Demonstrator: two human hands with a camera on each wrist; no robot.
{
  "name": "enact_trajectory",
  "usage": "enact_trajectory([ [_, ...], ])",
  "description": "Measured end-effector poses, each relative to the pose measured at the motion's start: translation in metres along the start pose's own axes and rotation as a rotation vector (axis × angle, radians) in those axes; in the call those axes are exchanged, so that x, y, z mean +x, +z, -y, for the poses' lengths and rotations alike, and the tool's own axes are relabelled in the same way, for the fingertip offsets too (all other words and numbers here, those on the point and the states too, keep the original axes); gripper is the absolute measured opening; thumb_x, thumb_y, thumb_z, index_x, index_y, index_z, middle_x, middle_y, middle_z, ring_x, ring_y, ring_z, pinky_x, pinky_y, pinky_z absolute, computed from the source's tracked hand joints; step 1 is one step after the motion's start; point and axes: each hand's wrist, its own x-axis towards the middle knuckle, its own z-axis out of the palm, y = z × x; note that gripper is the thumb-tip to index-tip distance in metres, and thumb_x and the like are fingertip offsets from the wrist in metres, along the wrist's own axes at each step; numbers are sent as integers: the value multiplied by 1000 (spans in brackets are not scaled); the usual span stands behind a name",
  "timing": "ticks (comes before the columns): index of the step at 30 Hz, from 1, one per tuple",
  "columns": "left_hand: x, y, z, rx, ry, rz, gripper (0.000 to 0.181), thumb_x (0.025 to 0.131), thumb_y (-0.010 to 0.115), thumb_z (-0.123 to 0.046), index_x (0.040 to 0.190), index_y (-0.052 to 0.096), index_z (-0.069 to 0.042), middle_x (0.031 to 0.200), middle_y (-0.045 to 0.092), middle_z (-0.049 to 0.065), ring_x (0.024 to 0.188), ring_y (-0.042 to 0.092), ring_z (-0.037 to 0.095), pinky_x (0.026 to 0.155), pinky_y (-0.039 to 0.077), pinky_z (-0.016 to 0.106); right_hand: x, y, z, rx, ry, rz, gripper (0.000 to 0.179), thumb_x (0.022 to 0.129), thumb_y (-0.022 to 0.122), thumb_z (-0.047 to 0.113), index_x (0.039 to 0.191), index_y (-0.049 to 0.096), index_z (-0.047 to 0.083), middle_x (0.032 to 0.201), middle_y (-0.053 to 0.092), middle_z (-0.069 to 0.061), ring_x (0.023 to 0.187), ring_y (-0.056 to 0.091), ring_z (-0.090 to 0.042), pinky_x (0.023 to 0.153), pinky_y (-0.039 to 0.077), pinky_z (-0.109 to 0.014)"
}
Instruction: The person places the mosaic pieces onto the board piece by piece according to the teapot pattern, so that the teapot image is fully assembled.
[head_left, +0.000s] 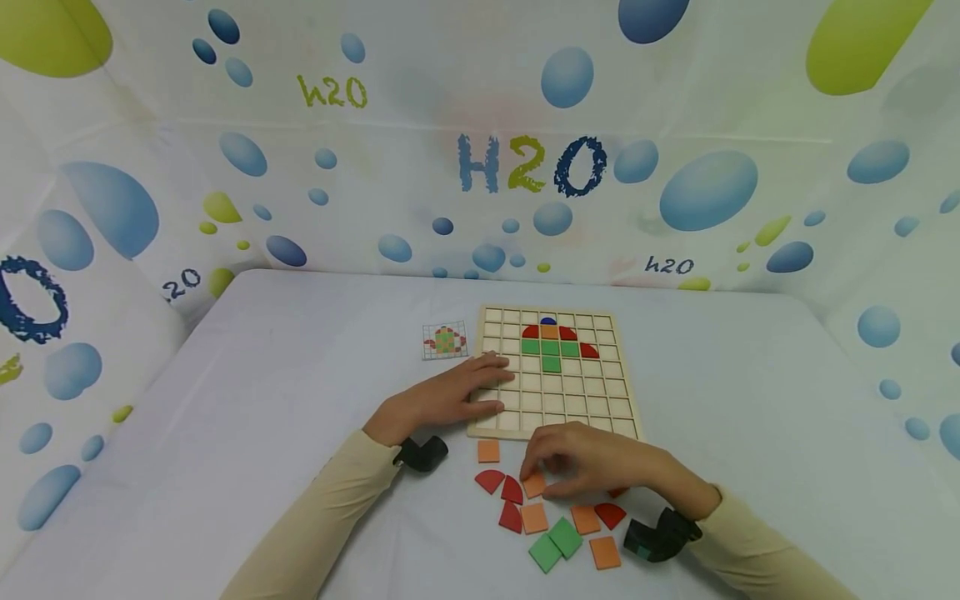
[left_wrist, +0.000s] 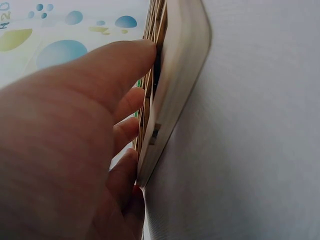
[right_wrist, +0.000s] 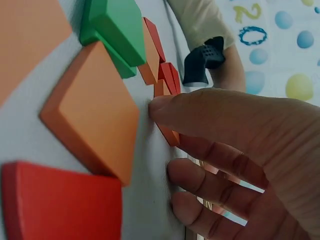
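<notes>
A wooden grid board [head_left: 575, 404] holds green squares [head_left: 551, 364], red quarter-circles [head_left: 589, 351], an orange square and a blue piece [head_left: 548, 321] in its upper part. My left hand [head_left: 444, 395] rests at the board's left edge, fingers stretched over the cells; in the left wrist view its thumb [left_wrist: 135, 52] lies along the rim. Just below the board's front edge, my right hand [head_left: 603, 458] pinches an orange square tile [head_left: 534, 485] on the table between thumb and index finger. The right wrist view shows that tile [right_wrist: 167, 131] partly behind the thumb.
Left of the board lies a small pattern card [head_left: 445, 340]. Loose on the white table in front are orange squares [head_left: 605, 552], red quarter-circles [head_left: 490, 481] and two green squares [head_left: 545, 552]. A printed cloth [head_left: 420, 142] hangs behind the table.
</notes>
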Motion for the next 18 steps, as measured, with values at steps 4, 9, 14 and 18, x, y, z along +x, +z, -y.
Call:
enact_trajectory([
  [4, 0, -1, 0, -4, 1, 1, 53, 98, 59, -30, 144, 47, -6, 155, 34, 11, 148, 19, 28, 118, 24, 46, -1, -3, 0, 11, 27, -15, 20, 88, 73, 13, 107, 71, 15, 102, 63, 8, 85, 53, -3, 75, 49, -18],
  [9, 1, -2, -1, -16, 5, 7, 53, 98, 59, -29, 144, 47, -6, 155, 34, 12, 148, 20, 29, 117, 24, 47, -2, -9, 0, 24, 74, -29, 19, 88, 73, 13, 107, 72, 17, 104, 62, 9, 88, 54, -5, 77, 50, -20],
  [14, 1, -5, -2, -21, -1, 7, 54, 98, 59, -30, 145, 47, -6, 155, 34, 11, 148, 20, 28, 117, 24, 46, -4, -17, -2, 17, 68, -54, 18, 88, 72, 10, 105, 72, 16, 103, 63, 8, 87, 55, -8, 76, 51, -21],
  [18, 1, -6, -3, -32, -5, 12, 54, 98, 59, -31, 145, 46, -6, 156, 34, 11, 148, 19, 28, 118, 24, 46, -6, -24, -6, -6, 53, -96, 17, 88, 71, 7, 103, 72, 13, 100, 63, 5, 83, 56, -10, 72, 52, -22],
])
